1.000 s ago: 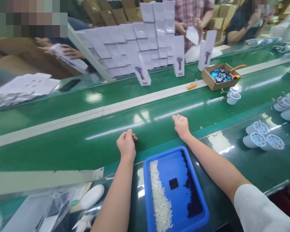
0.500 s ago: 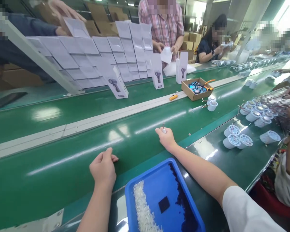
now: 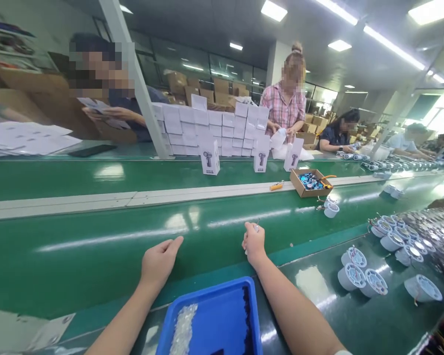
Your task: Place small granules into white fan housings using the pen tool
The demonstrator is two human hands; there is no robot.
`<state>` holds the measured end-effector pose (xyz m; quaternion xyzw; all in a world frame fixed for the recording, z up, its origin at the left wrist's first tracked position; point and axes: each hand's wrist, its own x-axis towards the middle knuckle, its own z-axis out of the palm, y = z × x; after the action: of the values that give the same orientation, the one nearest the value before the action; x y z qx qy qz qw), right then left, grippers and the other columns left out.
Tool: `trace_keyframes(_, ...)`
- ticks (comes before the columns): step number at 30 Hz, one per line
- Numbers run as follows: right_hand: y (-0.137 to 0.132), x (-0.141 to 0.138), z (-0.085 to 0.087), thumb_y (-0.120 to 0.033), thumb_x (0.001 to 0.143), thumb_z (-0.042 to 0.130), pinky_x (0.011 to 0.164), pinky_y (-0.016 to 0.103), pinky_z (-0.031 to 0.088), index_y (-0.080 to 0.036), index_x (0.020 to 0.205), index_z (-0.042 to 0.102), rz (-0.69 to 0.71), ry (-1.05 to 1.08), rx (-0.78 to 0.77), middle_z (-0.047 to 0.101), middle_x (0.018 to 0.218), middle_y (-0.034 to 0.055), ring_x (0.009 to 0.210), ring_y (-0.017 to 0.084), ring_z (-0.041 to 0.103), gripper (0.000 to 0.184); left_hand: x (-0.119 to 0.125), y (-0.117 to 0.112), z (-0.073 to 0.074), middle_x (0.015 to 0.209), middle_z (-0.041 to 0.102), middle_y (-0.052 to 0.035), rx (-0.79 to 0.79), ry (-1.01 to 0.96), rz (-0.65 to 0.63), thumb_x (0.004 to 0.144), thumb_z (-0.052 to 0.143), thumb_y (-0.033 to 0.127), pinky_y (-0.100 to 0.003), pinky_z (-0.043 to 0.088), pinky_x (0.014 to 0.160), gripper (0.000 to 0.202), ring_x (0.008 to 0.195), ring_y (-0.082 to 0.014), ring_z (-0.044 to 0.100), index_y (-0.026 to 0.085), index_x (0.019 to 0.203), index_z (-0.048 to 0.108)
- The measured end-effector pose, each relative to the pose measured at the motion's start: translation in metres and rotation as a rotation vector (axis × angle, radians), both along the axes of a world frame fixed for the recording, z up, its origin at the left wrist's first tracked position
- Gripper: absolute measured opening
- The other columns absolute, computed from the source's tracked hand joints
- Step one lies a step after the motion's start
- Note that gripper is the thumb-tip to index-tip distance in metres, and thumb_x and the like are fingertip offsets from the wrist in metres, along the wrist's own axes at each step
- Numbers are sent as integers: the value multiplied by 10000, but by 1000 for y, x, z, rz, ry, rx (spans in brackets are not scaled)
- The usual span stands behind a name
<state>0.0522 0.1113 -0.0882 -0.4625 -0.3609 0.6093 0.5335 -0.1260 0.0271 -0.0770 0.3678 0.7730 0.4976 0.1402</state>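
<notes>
My left hand (image 3: 160,261) is held over the green conveyor belt (image 3: 107,251), fingers curled in and thumb pressed along them. Whatever it may hold is hidden. To its right, my right hand (image 3: 254,243) is closed around a small, thin object (image 3: 257,228) with a pale body and a dark, narrow tip poking up past the fingers. Its kind cannot be made out. Just below both hands lies a blue tray (image 3: 210,292) with a strip of small whitish translucent pieces (image 3: 185,328) on its left side and small dark pieces (image 3: 247,315) along its right.
White round motor-like parts with wires (image 3: 351,277) stand on the right bench, with more behind. Across the belt are a cardboard box (image 3: 299,189) of blue-wrapped parts, an orange-handled tool (image 3: 276,186), printed white boxes (image 3: 210,160) and stacked white boxes (image 3: 214,118). Several people work beyond.
The view has tilted upward, showing more of the room and less of the tray. My left hand has turned so its thumb points right. My right hand stays closed on the thin object.
</notes>
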Motion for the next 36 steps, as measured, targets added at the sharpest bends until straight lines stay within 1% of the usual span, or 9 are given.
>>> trace_keyframes(3, 1, -2, -1, -309, 725, 535, 286, 190, 181, -240, 524, 283, -6, 58, -23, 261, 339, -119, 265, 44, 215, 329, 2, -2, 7, 466, 221, 37, -41, -56, -44, 603, 450, 559, -273, 213, 501, 415, 479, -98, 232, 224, 474, 241)
trace_keyframes(6, 2, -4, -3, -313, 727, 545, 280, 183, 179, -239, 527, 293, -8, 108, -39, 259, 326, -120, 260, 44, 212, 330, 3, -1, 7, 506, 177, 43, -20, -8, -37, 591, 452, 551, -266, 205, 526, 423, 508, -93, 208, 224, 499, 200)
trace_keyframes(9, 4, -5, -3, -331, 730, 557, 276, 180, 176, -239, 532, 290, -5, 139, -44, 246, 314, -124, 259, 45, 204, 345, 1, 3, 3, 515, 163, 47, 1, 67, -11, 607, 447, 524, -258, 208, 534, 411, 515, -91, 195, 222, 522, 182)
trace_keyframes(13, 7, -5, -1, -366, 717, 569, 273, 175, 175, -239, 536, 290, -16, 160, -33, 232, 310, -132, 259, 41, 196, 356, -2, 9, -5, 506, 130, 47, 41, 213, -3, 677, 386, 459, -258, 198, 530, 371, 499, -90, 188, 226, 511, 150)
trace_keyframes(16, 10, -4, 1, -391, 696, 585, 273, 172, 176, -240, 538, 293, -32, 162, -23, 222, 313, -139, 254, 40, 205, 365, -3, 14, -10, 504, 119, 46, 59, 277, -16, 717, 358, 378, -265, 182, 532, 347, 491, -88, 184, 225, 493, 141)
trace_keyframes(21, 15, -2, 3, -422, 680, 603, 274, 174, 186, -241, 562, 315, -44, 110, 1, 241, 327, -145, 252, 44, 231, 361, -2, 23, -14, 501, 80, 49, 51, 338, -31, 724, 368, 209, -281, 157, 548, 350, 492, -89, 160, 211, 478, 119)
trace_keyframes(26, 21, -1, 4, -430, 692, 600, 284, 181, 201, -246, 584, 285, -31, -6, 71, 249, 336, -145, 256, 47, 247, 379, -2, 32, -16, 456, 150, 58, 9, 358, -54, 740, 437, 131, -277, 154, 550, 387, 481, -92, 194, 199, 448, 192)
trace_keyframes(31, 28, 0, 6, -366, 730, 544, 309, 198, 246, -250, 613, 259, -40, -136, 155, 281, 361, -130, 272, 60, 285, 329, -5, 40, -18, 489, 281, 76, -43, 367, -62, 816, 545, 160, -234, 241, 571, 370, 503, -92, 242, 180, 501, 352)
trace_keyframes(36, 35, 4, 2, -335, 733, 500, 329, 234, 287, -260, 617, 252, -43, -279, 248, 270, 396, -111, 306, 85, 302, 284, -5, 42, -16, 498, 412, 24, -84, 376, -85, 830, 489, 187, -266, 281, 582, 300, 531, -121, 362, 180, 530, 482)
